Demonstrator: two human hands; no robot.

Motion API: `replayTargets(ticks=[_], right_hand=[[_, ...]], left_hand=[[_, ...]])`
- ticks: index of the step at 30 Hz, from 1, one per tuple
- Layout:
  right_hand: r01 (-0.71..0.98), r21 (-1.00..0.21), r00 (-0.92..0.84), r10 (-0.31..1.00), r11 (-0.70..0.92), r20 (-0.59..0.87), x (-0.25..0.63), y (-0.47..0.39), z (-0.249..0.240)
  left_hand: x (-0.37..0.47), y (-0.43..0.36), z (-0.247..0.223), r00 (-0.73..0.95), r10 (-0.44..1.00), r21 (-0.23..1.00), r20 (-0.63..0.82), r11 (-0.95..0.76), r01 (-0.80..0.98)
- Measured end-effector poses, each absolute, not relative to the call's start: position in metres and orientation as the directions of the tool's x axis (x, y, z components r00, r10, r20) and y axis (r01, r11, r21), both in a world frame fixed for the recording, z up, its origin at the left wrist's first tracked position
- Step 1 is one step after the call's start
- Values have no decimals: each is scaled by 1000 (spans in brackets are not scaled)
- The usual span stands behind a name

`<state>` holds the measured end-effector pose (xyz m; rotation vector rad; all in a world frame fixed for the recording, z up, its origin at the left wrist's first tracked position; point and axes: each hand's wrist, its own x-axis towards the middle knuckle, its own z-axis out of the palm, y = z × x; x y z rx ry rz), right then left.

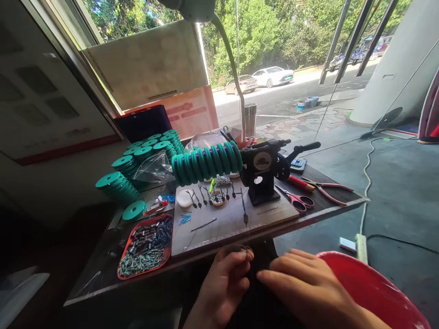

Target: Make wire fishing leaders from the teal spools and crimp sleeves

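Observation:
My left hand (pixel 228 278) is closed at the table's front edge, thumb and forefinger pinching a thin line with small loops. The line seems to run up to a dark piece (pixel 246 218) at the board's front. To its right, my right hand (pixel 305 283) has its fingers together, reaching toward the left fingertips without touching them; what it holds, if anything, is hidden. Beyond both hands, a row of green spools (pixel 207 162) sits on a black hand-cranked winder (pixel 262 164). Several small dark branched pieces (pixel 205 195) lie on the pale board (pixel 219 233) beside a round dish (pixel 217 198).
A red tray (pixel 120 269) of metal parts stands left, with stacked green spools (pixel 116 187) behind. Scissors (pixel 298 201) and pliers (pixel 331 187) lie right of the winder. A red basin (pixel 373 283) is beside my right hand. A lamp arm (pixel 236 77) rises behind.

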<state>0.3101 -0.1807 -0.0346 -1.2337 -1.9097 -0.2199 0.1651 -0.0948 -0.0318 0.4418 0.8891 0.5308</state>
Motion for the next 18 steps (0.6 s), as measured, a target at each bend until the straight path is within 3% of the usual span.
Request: replayTargets(ticks=[5,8,10,12,14,16,18], right_hand=[[768,-177,-278,570,615,773,304,-160,-57],[715,-308,-208,611,628,763,299,-157,-63],[659,-442,-129,671,608,731,297,-159,-64],[635,-506,-96,710,584,698,297,-161,-62],[646,-481,-136,710,592,691,296,-164,-57],[632,-461,-187,700,623,689,295,-165,-47],[569,-541,-191,739,620,646,295,-161,-33]], left_hand=[[166,-97,-33,585,611,594,-533,763,-256],[167,-98,-31,587,625,650,-514,731,-210],[168,-99,-29,546,680,759,-489,640,-117],[168,-98,-27,506,766,887,-395,462,-7],[167,-97,-23,497,832,969,-247,221,112],[165,-96,-21,509,855,967,-103,-35,254],[162,-96,-22,505,862,898,33,-248,365]])
